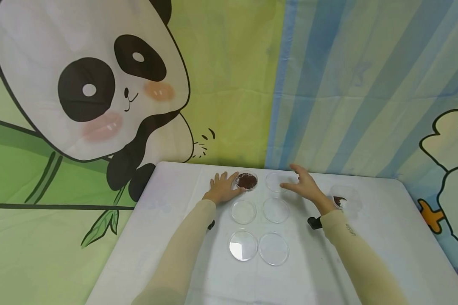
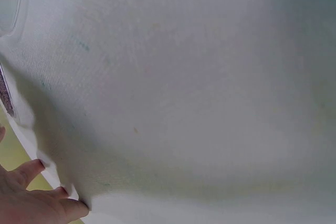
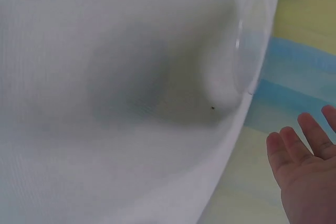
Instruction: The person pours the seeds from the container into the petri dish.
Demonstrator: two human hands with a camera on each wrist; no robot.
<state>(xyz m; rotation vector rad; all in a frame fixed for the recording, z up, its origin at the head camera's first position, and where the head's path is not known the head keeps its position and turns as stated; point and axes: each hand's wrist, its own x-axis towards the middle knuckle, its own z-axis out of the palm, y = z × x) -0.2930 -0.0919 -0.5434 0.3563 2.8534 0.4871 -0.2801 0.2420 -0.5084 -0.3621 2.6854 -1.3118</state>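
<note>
At the far side of the table, my left hand (image 1: 223, 187) lies with spread fingers beside a round clear dish of dark brown granules (image 1: 247, 181). Its thumb and index finger are right at the dish's left rim. In the left wrist view, fingertips (image 2: 79, 209) touch the white cloth near the table edge, and a sliver of the brown granules (image 2: 5, 97) shows. My right hand (image 1: 305, 185) is held up with fingers apart, its thumb overlapping the right side of a clear empty dish (image 1: 272, 182). Nothing is between the right fingers, which look extended in the right wrist view.
Below these lie more clear round dishes in two columns: a left middle dish (image 1: 243, 212), right middle dish (image 1: 276, 210), left front dish (image 1: 243, 245) and right front dish (image 1: 274, 248). Beyond my right wrist stands a clear container (image 1: 353, 197) with brown and white contents.
</note>
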